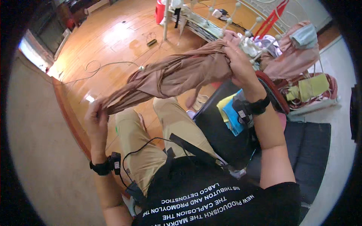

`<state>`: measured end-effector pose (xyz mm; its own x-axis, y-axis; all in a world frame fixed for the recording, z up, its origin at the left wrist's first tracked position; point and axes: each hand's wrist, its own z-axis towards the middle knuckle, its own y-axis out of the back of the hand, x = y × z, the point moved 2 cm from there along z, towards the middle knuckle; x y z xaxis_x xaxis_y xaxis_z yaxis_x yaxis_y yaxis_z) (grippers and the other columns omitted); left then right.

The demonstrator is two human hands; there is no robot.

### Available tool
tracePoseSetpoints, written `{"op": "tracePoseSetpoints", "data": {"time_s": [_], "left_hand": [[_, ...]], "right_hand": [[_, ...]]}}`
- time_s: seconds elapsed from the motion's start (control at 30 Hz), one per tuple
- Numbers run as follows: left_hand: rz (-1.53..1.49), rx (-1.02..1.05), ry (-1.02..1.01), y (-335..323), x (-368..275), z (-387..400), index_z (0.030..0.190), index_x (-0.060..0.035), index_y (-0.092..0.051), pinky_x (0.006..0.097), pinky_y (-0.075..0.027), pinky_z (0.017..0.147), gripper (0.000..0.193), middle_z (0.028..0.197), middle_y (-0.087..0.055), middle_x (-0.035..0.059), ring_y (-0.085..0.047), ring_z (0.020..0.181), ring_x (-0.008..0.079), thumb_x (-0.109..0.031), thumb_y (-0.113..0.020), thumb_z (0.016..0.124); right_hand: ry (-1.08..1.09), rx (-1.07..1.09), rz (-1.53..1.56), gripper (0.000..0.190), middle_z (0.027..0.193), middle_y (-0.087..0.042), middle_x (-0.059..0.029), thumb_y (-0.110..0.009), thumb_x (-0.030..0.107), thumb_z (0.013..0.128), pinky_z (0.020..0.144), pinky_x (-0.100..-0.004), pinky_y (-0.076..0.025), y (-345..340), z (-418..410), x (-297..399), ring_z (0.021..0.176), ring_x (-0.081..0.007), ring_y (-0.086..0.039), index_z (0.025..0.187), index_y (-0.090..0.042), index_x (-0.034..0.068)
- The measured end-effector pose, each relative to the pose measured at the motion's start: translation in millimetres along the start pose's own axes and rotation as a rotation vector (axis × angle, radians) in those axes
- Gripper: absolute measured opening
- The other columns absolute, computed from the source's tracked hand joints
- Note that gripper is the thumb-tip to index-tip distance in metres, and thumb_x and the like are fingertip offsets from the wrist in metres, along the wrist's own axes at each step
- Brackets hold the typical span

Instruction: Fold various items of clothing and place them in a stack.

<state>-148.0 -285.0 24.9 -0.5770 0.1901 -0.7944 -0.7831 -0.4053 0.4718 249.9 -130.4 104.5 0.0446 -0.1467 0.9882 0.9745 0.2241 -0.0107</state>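
Observation:
A brown cloth garment [181,73] is stretched in loose folds between my two hands, above my knees. My left hand [96,117] grips its lower left end in a closed fist. At the upper right, my right hand [237,59] clasps the other end, with the fingertips partly hidden by the fabric. The cloth sags a little in the middle, and its exact kind cannot be told. Below it are my legs in tan trousers [181,124]. A black strap with a small device [113,163] sits on each wrist.
Folded blue and yellow cloths [233,113] lie on a black seat [212,124] to the right. Beyond stands a white metal rack [258,19] hung with clothes and a face mask [304,36]. A thin cable [96,70] trails over the wooden floor [93,39]. A wall [42,141] rises at left.

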Motion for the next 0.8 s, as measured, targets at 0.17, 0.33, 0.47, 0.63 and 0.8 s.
{"op": "tracePoseSetpoints", "data": {"time_s": [0.17, 0.33, 0.47, 0.63, 0.8], "left_hand": [[-0.173, -0.282, 0.187, 41.6, 10.6, -0.7, 0.12, -0.005, -0.064, 0.0204, -0.044, 0.062, 0.026, 0.096, -0.067, 0.0029, -0.061, 0.077, 0.0072, -0.003, -0.051, 0.098], [-1.301, -0.353, 0.235, 156.1, 133.6, -32.5, 0.125, 0.0011, -0.057, 0.0299, -0.053, 0.077, 0.03, 0.109, -0.067, 0.0126, -0.065, 0.099, 0.0232, -0.013, -0.043, 0.103], [-2.006, -0.087, 0.121, 188.0, 135.0, -49.4, 0.132, 0.0075, -0.05, 0.0412, -0.05, 0.103, 0.036, 0.132, -0.058, 0.0212, -0.055, 0.124, 0.0335, -0.008, -0.038, 0.102], [-1.478, -0.543, 0.072, 231.1, 179.8, -96.8, 0.136, 0.0096, -0.045, 0.0443, -0.044, 0.111, 0.039, 0.14, -0.051, 0.0232, -0.049, 0.131, 0.0332, -0.007, -0.037, 0.101], [-1.436, -0.764, 0.089, 206.8, 126.8, -85.6, 0.139, 0.007, -0.042, 0.0452, -0.039, 0.114, 0.042, 0.144, -0.048, 0.0203, -0.047, 0.134, 0.0296, -0.01, -0.036, 0.102]], "right_hand": [[0.273, -0.021, -0.577, 0.024, 0.105, -0.067, -0.0085, -0.047, 0.007, 0.095, 0.092, -0.0285, -0.047, 6.8, 13.2, -0.3, 0.098, -0.0172, -0.062, 0.107, -0.064, -0.004], [0.278, -0.115, -0.719, 0.025, 0.102, -0.066, -0.0029, -0.051, 0.01, 0.096, 0.087, -0.0253, -0.045, 33.3, 26.8, -23.4, 0.094, -0.0117, -0.059, 0.113, -0.067, 0.001], [0.161, -0.134, -0.561, 0.022, 0.093, -0.068, -0.0033, -0.054, 0.01, 0.095, 0.076, -0.024, -0.047, 52.1, 27.8, -37.5, 0.083, -0.0083, -0.059, 0.108, -0.067, -0.001], [0.014, 0.05, -0.12, 0.025, 0.101, -0.068, -0.0064, -0.052, 0.011, 0.098, 0.081, -0.0234, -0.05, 6.0, 18.3, -44.0, 0.09, -0.0108, -0.062, 0.115, -0.063, -0.004], [-0.136, 0.103, 0.206, 0.03, 0.104, -0.07, -0.0076, -0.053, 0.022, 0.101, 0.083, -0.0272, -0.052, -30.9, 16.9, -33.5, 0.093, -0.0144, -0.066, 0.114, -0.064, -0.002]]}}
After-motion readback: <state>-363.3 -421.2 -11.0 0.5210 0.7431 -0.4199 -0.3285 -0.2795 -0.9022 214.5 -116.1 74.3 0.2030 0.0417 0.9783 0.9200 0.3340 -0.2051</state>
